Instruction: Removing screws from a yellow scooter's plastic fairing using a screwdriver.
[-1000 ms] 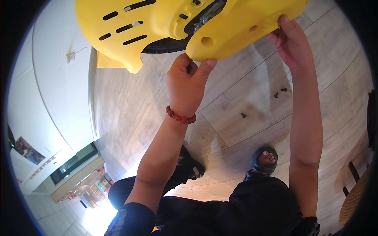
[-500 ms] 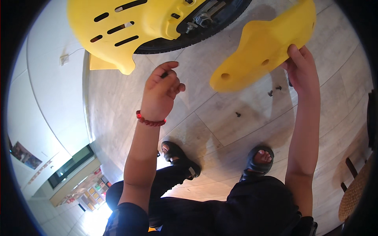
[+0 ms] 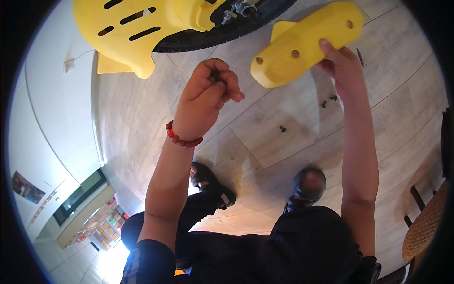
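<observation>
My right hand [image 3: 343, 68] is closed on the lower edge of a yellow plastic cover [image 3: 309, 40], an elongated piece with several round holes, held above the floor and tilted up to the right. My left hand [image 3: 208, 92] hovers left of the cover with fingers curled in; a small dark thing shows between them, too hidden to name. At the upper left stands a larger yellow plastic shell [image 3: 175, 19] with long slots. Beside it a black-tyred wheel [image 3: 227, 35] shows, with a bolt and nut [image 3: 246, 8] at its axle.
Several small dark screws [image 3: 283, 128] lie on the wood-plank floor [image 3: 265, 151]. A thin dark rod [image 3: 361, 57] lies right of the cover. White cabinets [image 3: 52, 109] line the left, and a woven seat [image 3: 425, 227] is at the lower right. My sandalled feet [image 3: 307, 184] stand below.
The yellow cover has turned so its holed face shows more, and has moved slightly left and up with my right hand. My left hand has moved up and right, its fingers curling more.
</observation>
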`<state>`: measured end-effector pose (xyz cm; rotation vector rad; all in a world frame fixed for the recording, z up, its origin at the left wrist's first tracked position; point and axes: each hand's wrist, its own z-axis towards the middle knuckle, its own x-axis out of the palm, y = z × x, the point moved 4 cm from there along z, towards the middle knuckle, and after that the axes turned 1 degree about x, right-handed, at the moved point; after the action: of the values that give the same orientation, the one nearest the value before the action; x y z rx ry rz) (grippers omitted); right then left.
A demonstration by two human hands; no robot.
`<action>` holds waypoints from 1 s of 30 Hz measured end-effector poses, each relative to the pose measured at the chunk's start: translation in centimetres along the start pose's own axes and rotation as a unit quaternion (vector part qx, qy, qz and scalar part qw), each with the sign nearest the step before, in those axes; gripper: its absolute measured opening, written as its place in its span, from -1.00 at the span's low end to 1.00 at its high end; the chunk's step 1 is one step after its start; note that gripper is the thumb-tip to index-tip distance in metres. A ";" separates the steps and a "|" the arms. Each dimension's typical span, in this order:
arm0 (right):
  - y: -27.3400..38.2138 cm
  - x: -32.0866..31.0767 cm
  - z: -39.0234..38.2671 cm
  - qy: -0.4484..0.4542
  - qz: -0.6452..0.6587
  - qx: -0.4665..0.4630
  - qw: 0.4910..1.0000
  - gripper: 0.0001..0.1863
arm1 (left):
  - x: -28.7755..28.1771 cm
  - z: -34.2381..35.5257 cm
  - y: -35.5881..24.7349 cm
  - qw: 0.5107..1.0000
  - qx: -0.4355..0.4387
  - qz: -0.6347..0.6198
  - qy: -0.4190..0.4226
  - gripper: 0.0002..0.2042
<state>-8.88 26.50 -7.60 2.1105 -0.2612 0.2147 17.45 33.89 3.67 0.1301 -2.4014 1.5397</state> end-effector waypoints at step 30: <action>-2.7 -2.7 0.3 -0.056 -0.274 -0.060 0.958 -0.74 | 1.2 2.4 5.7 0.918 -0.035 0.395 0.002 -0.77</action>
<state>-10.74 27.85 -10.63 1.9915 0.2433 -0.2450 14.58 34.26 -1.90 -0.9703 -2.6456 1.7078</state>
